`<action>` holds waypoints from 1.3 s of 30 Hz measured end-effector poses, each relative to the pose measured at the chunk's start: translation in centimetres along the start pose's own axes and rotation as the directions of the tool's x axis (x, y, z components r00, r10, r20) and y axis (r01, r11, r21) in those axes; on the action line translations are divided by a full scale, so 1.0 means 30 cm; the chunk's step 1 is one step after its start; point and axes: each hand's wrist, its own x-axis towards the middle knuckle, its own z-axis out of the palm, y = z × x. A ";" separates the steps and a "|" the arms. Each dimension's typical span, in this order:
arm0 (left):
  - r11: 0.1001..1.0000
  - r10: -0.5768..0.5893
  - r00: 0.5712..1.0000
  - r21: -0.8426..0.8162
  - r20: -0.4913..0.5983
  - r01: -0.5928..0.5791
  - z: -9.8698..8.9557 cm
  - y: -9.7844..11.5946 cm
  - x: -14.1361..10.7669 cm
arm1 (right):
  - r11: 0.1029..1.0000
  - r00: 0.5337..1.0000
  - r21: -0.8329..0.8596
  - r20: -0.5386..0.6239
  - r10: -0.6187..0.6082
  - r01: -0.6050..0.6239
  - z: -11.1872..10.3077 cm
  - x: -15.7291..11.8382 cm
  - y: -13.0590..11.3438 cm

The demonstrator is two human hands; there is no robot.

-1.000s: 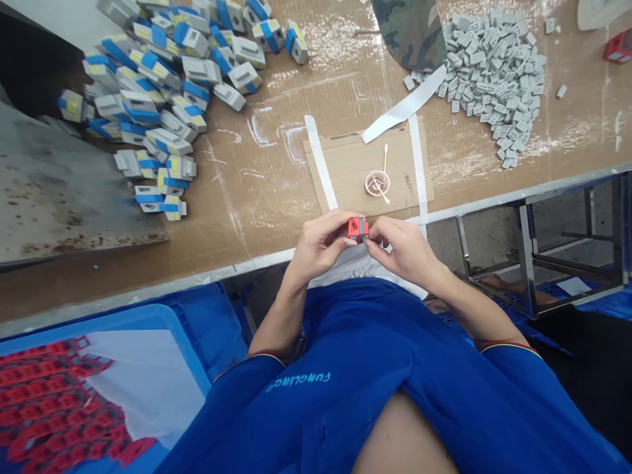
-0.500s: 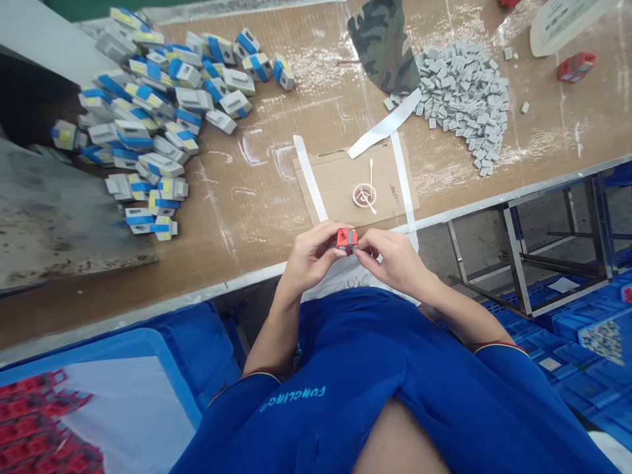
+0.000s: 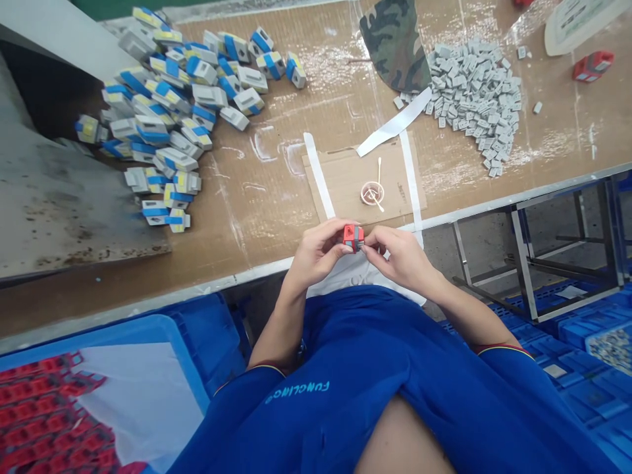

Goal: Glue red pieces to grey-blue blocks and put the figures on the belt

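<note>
A small red and grey block (image 3: 353,237) is held over the table's front edge. My left hand (image 3: 320,253) grips it from the left between thumb and fingers. From the right, my right hand (image 3: 397,257) is closed with its fingertips against the block's grey side; whether they hold a small part is hidden. Just beyond the hands lies a cardboard sheet (image 3: 340,181) with white tape strips along its sides. On it stands a small round cup (image 3: 372,193) with white cotton swabs across it.
Many white, blue and yellow blocks (image 3: 210,95) are piled at the left. Small grey pieces (image 3: 474,99) are heaped at the right, beside a camouflage cloth (image 3: 397,46). A blue tray (image 3: 185,349) at lower left holds red parts. Metal stool frames (image 3: 523,263) stand right.
The whole view has shifted, so the table and its contents appear slightly farther right. Both hands keep nearly the same hold on the red and grey block.
</note>
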 end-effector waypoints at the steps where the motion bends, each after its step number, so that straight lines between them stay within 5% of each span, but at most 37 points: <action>1: 1.000 0.008 1.000 0.013 -0.001 -0.008 0.001 0.000 0.001 | 1.000 1.000 0.019 0.004 0.005 -0.005 0.002 0.001 0.006; 30: 0.996 0.076 0.995 0.040 0.056 -0.079 0.001 -0.003 0.005 | 1.000 1.000 0.024 0.010 -0.014 0.014 -0.008 0.019 0.003; 39: 0.996 -0.088 0.988 -0.013 0.128 0.091 0.033 -0.003 0.021 | 0.996 1.000 -0.086 -0.001 -0.021 0.021 -0.040 -0.005 0.023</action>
